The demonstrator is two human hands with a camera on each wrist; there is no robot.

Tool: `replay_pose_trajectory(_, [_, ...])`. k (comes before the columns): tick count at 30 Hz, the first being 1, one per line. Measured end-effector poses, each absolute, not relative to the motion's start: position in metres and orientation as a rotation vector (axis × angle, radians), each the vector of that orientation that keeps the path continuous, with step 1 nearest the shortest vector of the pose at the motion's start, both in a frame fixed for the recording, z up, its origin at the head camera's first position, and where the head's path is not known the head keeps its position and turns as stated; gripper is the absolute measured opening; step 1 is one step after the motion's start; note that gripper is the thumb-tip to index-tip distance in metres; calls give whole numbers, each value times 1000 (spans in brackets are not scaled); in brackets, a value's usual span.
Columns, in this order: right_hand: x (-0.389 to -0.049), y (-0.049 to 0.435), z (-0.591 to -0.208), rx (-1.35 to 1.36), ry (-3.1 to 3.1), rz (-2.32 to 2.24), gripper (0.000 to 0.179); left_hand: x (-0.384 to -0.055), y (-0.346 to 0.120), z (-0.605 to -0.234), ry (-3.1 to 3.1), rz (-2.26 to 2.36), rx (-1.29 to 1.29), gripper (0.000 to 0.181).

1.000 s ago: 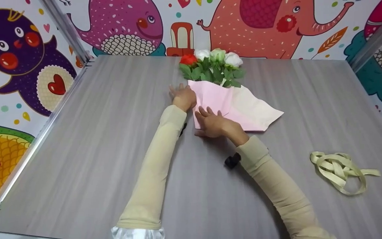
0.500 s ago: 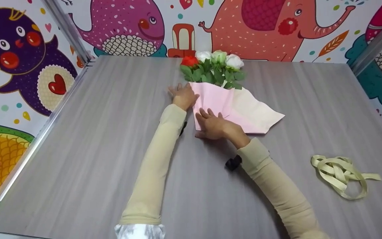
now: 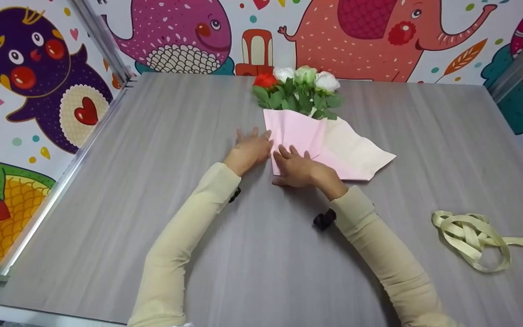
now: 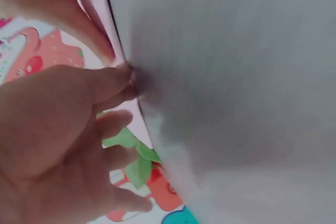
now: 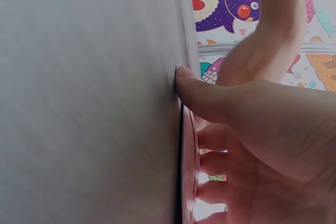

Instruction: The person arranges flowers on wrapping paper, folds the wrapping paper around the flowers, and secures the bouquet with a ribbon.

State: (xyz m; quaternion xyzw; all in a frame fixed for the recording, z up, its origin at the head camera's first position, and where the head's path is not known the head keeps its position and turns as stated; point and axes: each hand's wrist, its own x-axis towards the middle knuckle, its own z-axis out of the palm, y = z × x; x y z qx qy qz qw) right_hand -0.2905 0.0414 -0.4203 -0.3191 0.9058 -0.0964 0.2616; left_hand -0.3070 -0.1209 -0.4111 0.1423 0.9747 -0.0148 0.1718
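Observation:
A bouquet of roses [image 3: 305, 75], red, white and pale green with green leaves [image 3: 277, 97], lies near the table's back edge. Pink wrapping paper [image 3: 300, 129] covers its stems, and a cream flap [image 3: 352, 145] spreads to the right. My left hand [image 3: 253, 150] is at the paper's left edge. In the left wrist view its thumb and index finger pinch that edge low by the table, other fingers apart. My right hand [image 3: 298, 169] presses flat on the paper's lower left part with spread fingers. Its thumb [image 5: 202, 90] touches the table beside the paper in the right wrist view.
A loose heap of pale green-gold ribbon [image 3: 468, 234] lies on the right of the grey wood-look table [image 3: 107, 218]. Printed cartoon panels [image 3: 257, 18] rise behind and at the sides, with metal posts in the corners.
My left hand has slid down along the paper's left edge from its upper corner, and the left elbow has swung outward. The right hand stays on the paper. The head view has shifted slightly.

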Motion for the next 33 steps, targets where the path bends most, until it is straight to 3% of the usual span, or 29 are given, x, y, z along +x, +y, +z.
replay_pose_trajectory(9, [-290,42,-422,-856,2460,-285,84,-270,-123,-408,2718,94,516,45])
replay_pose_trajectory(15, [-290,42,-421,-848,2465,-321,85,-254,-120,-402,2672,61,561,34])
replay_pose_trajectory(23, [-293,61,-398,-983,2473,-477,72,-240,-110,-408,2917,153,657,27])
replay_pose_trajectory(25, [-294,72,-386,-989,2495,-522,71,-236,-104,-411,3012,164,707,31])
replay_pose_trajectory(28, [-294,89,-369,-944,2554,-582,70,-232,-91,-411,3051,151,717,51])
replay_pose_trajectory(33, [-293,116,-358,-883,2640,-640,72,-228,-68,-410,2930,210,564,81])
